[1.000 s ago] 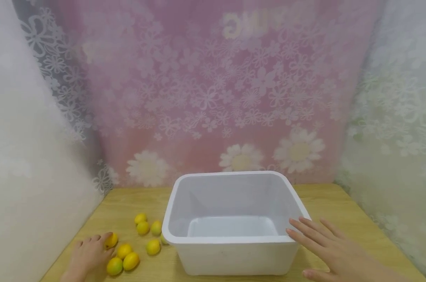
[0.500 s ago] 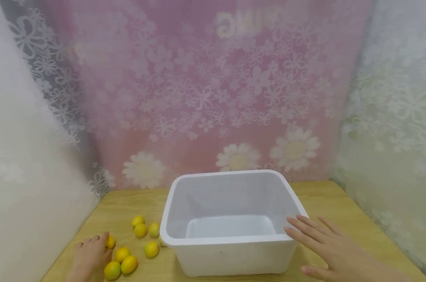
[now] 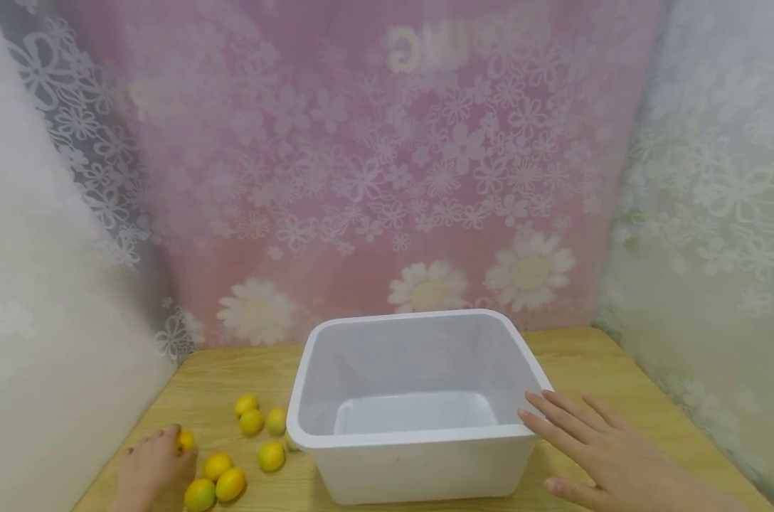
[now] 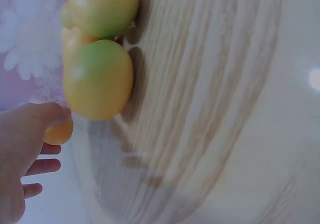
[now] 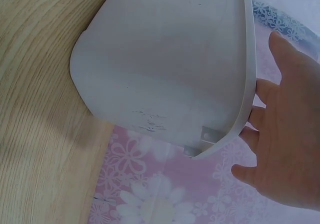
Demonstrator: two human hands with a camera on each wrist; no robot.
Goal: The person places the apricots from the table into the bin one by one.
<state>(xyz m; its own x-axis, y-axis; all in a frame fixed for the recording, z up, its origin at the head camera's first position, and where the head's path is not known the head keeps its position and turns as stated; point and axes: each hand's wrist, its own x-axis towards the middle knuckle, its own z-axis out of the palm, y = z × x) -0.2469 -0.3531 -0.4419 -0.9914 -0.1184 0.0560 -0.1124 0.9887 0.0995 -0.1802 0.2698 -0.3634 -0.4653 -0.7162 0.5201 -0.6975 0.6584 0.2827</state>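
My left hand point(image 3: 149, 466) is low at the left of the table, its thumb and fingers about a small yellow-orange fruit point(image 3: 185, 441). In the left wrist view the thumb lies against this fruit point(image 4: 60, 132), and the hand partly hides it. Just right of that hand sit more smooth yellow fruits point(image 3: 230, 484), some with green patches. A deep white plastic tub point(image 3: 419, 469) stands mid-table, its bare floor showing. My right hand point(image 3: 607, 455) rests at the tub's front right corner with fingers extended over the rim point(image 5: 250, 59).
Several more fruits point(image 3: 251, 422) lie between the left group and the tub, one partly behind the tub's left rim. The wooden table point(image 3: 573, 363) is enclosed by a pink flowered backdrop point(image 3: 336, 178) and pale side walls point(image 3: 701, 213).
The left hand and its fruit have shifted left, away from the neighbouring fruits. The head view has swung slightly. The right hand stays at the tub's corner.
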